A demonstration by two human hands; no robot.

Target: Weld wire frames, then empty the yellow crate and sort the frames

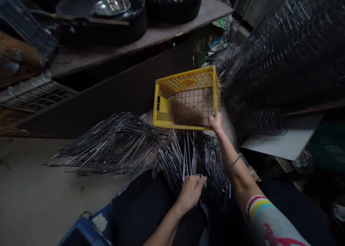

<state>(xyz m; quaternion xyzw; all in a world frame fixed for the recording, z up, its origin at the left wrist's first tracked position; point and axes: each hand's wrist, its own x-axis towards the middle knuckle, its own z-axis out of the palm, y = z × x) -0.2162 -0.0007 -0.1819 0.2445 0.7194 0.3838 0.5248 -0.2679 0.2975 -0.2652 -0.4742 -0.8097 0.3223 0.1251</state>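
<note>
My right hand [216,123] grips the near right corner of a yellow plastic crate [185,98] that is tipped on its side, its mesh bottom facing me. My left hand [192,191] is closed on the near end of a bundle of thin metal wire pieces [192,159] lying over my lap. A second, larger heap of the same wire pieces [113,145] lies on the floor to the left of that bundle.
Stacks of dark coiled wire [283,52] fill the right side. A wooden shelf [151,36] at the back holds black tubs and a steel bowl [111,6]. A white board [283,138] lies at right, a blue container [83,231] at the lower left.
</note>
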